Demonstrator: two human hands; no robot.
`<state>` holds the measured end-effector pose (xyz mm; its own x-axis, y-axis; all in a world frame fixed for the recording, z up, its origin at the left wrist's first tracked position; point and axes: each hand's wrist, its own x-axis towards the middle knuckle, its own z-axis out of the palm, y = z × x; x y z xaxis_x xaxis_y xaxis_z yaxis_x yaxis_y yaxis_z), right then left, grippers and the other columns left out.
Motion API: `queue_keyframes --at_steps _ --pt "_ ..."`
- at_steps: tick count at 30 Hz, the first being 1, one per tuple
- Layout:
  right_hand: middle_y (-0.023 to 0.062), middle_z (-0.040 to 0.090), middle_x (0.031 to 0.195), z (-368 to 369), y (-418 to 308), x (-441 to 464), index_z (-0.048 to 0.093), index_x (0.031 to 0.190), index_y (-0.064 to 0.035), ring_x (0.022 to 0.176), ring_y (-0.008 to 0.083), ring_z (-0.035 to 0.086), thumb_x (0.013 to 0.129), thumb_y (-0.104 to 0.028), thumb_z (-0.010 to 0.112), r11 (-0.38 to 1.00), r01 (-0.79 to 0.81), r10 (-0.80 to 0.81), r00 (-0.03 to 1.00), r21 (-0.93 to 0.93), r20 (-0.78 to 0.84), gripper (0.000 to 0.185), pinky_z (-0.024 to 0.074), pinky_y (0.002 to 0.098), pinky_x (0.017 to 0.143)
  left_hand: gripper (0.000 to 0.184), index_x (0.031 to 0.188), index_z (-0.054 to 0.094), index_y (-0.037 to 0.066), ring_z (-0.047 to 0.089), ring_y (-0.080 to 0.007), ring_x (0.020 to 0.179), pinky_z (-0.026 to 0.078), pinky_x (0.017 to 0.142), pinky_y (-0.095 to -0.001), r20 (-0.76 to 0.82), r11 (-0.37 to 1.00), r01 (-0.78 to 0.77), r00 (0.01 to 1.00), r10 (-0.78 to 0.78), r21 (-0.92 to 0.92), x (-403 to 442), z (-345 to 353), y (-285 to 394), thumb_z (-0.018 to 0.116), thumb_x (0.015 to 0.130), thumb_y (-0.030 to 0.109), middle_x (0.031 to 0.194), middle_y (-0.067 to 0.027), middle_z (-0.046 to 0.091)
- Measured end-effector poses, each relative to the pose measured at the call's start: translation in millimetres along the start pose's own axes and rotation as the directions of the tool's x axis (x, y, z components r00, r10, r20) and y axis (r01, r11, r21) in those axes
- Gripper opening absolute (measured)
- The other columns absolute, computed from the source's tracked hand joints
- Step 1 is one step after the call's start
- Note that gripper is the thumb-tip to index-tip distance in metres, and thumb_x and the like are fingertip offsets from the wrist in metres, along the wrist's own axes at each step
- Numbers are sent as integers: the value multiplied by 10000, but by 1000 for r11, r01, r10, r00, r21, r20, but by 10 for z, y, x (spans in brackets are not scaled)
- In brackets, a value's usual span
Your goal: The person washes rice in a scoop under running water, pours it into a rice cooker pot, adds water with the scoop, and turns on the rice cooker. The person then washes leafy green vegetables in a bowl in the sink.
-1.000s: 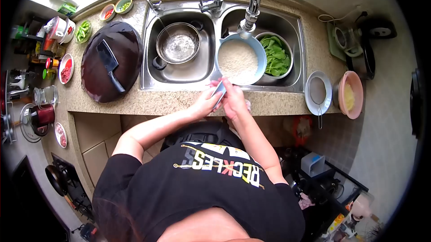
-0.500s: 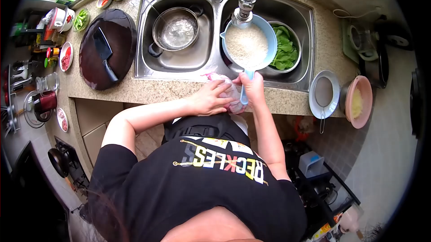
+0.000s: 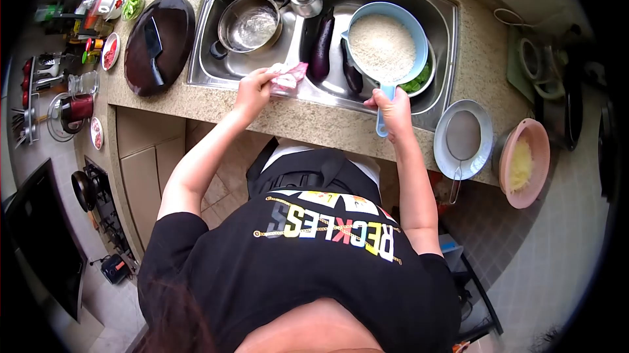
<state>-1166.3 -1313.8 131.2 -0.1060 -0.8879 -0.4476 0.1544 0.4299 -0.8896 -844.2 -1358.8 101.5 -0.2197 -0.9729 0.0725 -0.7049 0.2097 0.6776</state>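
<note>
Two eggplants (image 3: 322,48) lie front to back in the right basin (image 3: 337,48) of the sink, likely put there because its walls stop them rolling away. Beside them, over the same basin, is a blue bowl (image 3: 420,37) of rice (image 3: 382,41), partly covering the leafy greens (image 3: 415,81); whether it rests on something or hangs just above cannot be told. The person's right hand (image 3: 395,116) has its fingers curled round the bowl's handle (image 3: 381,123), a firm grip that probably serves to steady the loaded end. Well apart, the left hand (image 3: 254,93) pinches a pink-and-white rag (image 3: 288,78) between thumb and fingers at the sink's front edge (it may be cloth or thin plastic; the blur hides which), and so light a hold seems enough for something limp. A pot (image 3: 227,26) stands in the left basin (image 3: 236,70), where drips would be caught. Farther left, a knife (image 3: 153,38) lies flat on a dark round board (image 3: 177,45), presumably to spare the counter (image 3: 180,99).
</note>
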Motion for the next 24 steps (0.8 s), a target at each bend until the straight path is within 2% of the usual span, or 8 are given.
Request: queue_keyframes --at_steps 1,4,8,10,14,20,22,24 --pt "59 599 699 -71 -6 1 527 859 -3 645 157 616 830 -187 624 1000 -7 7 1000 11 2 210 500 286 634 221 965 663 5 622 -316 927 480 822 -341 -1 1000 -18 1000 18 2 15 14 62 570 766 -21 1036 -186 627" --pt "64 596 699 -246 9 -8 525 881 9 638 159 616 832 -151 614 1000 2 -2 1000 30 8 190 503 290 626 180 978 657 -23 604 -117 843 467 745 -240 -83 899 240 954 -289 -366 56 138 364 561 826 -13 996 -99 657" --pt "78 596 752 -490 -23 -52 527 905 25 630 158 614 820 -123 623 1000 1 -1 1000 -8 -16 196 513 293 621 204 1004 652 -23 579 -98 838 461 699 -217 -187 884 67 967 -171 -463 130 324 956 556 827 -53 1031 -84 638" --pt "76 594 749 -572 107 -33 528 903 27 619 155 611 813 -123 628 998 14 -15 1000 -57 -22 202 514 291 599 228 1005 654 -19 607 -140 883 477 742 -238 -206 888 -22 975 -83 -460 290 330 1361 556 809 -81 1078 -115 621" --pt "54 579 681 -614 449 -26 554 787 1 575 147 601 793 -120 615 994 -30 29 1000 -105 -9 136 504 296 538 281 998 655 -5 628 -262 957 494 818 -305 -267 828 -550 819 508 -113 772 346 2170 571 752 -114 1082 -188 609" --pt "118 633 677 -421 819 -117 569 821 50 576 186 636 736 -168 645 994 -102 102 995 -38 13 246 522 322 552 281 996 657 62 630 -315 913 521 777 -342 -180 628 -728 681 710 -276 1869 1256 3011 631 737 -45 1057 -175 615" --pt "122 630 682 -350 921 -91 556 827 59 574 185 634 739 -176 652 995 -81 86 994 -65 70 269 522 320 548 295 1010 659 73 625 -330 940 521 794 -349 -9 631 -717 663 749 -295 2195 1624 3274 640 733 -26 1085 -176 608" --pt "124 626 683 -285 794 -168 542 831 64 572 184 632 739 -175 656 994 -97 100 994 -49 54 280 521 319 543 365 1103 625 104 578 -330 1060 461 923 -359 1 586 -751 615 789 -305 2475 2092 3367 607 758 -16 1151 -181 583"
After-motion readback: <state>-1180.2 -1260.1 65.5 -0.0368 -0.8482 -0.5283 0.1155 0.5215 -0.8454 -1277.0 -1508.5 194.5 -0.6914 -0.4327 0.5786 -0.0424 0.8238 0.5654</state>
